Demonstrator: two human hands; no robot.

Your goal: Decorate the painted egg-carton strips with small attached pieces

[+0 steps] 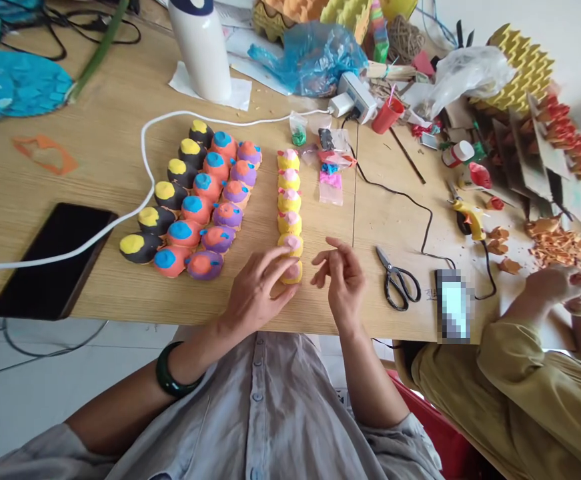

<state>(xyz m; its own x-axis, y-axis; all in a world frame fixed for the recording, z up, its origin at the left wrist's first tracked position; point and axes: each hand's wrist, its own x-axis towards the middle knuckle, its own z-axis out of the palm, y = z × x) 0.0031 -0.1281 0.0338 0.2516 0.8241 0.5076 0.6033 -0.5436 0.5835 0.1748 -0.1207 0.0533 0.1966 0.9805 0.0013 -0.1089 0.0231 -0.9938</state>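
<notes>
My left hand (257, 287) reaches over the near end of a row of yellow cups with pink tops (289, 200), its fingers spread around the nearest one. Just right of that row, my right hand (341, 277) is raised with its fingers apart and partly bent, and nothing shows in it. Further left stand rows of painted cups: black with yellow tops (170, 195), orange with blue tops (203, 190), and purple with orange tops (235, 192). Small bags of coloured clay (330, 180) lie beyond my right hand.
Black scissors (401, 287), a phone (453, 307) and a yellow glue gun (471, 220) lie to the right. A person's hands (550, 293) work at far right. A large dark phone (53, 260) lies left under a white cable (143, 160). A white bottle (203, 57) stands behind.
</notes>
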